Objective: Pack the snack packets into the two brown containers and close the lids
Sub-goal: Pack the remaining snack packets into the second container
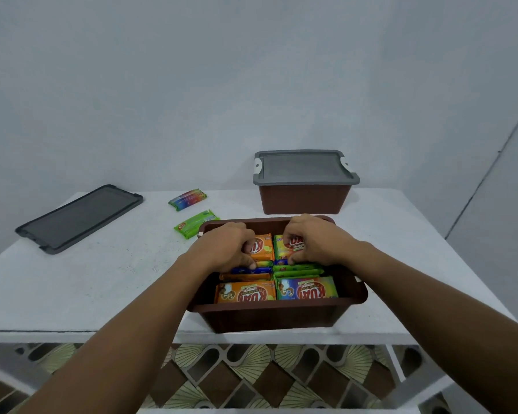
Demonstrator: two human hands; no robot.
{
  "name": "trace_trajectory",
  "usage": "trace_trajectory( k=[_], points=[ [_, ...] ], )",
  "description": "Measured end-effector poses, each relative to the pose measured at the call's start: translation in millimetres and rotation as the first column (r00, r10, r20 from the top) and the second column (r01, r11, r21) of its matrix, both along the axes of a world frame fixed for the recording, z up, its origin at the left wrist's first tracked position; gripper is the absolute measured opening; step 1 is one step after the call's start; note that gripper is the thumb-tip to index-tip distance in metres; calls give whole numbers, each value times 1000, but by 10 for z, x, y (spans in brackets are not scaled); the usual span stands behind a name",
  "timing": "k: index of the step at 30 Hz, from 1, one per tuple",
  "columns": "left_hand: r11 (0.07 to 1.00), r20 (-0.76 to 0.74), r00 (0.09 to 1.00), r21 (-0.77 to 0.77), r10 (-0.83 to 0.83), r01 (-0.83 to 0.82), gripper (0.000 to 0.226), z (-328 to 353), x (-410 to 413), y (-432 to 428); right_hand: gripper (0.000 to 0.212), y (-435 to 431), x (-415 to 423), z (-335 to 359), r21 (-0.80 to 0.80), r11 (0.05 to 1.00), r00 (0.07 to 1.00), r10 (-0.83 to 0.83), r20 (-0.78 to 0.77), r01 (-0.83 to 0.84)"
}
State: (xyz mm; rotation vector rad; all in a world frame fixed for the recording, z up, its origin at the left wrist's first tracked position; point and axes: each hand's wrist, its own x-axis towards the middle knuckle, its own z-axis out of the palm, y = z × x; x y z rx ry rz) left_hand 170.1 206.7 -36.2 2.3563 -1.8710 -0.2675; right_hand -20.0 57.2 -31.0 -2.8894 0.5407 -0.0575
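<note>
A white table spreads under both arms, its near edge just below the wrists. On it, directly beneath the hands, stands the open brown container, already lined with snack packets lying flat and on edge. Beyond the right hand, well apart from it, sits the second brown container with its grey lid on. Far off to the outside of the left hand a loose grey lid lies flat on the table.

The left hand is curled over an orange packet at the far left of the open container, fingers bent down around its edge. The right hand mirrors it, fingers curled onto a green-and-orange packet just beside; whether either hand truly grips or merely presses is hard to tell from above.

Just past the left hand's knuckles, outside the container wall, a green packet lies on the table, and farther beyond it a rainbow-striped packet.
</note>
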Motion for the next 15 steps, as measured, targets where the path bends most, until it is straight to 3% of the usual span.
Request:
trace_trajectory(
  k=[3, 6, 10, 15],
  points=[
    [1000, -123, 992, 7, -19, 20, 32, 78, 50, -9, 44, -22, -13, 82, 111, 994, 1000, -7, -24, 9],
    [993, -264, 964, -116, -17, -14, 26, 263, 163, 4, 46, -23, 35, 267, 239, 971, 998, -38, 41, 27],
    [963, -311, 950, -259, -14, -71, 18, 488, 348, 21, 37, -38, 243, 538, 204, 979, 983, -24, 179, -13],
    [948, -395, 917, -307, -47, -83, 15, 607, 603, 31, 13, 17, 685, 795, 192, 981, 968, -33, 249, -16]
  ],
)
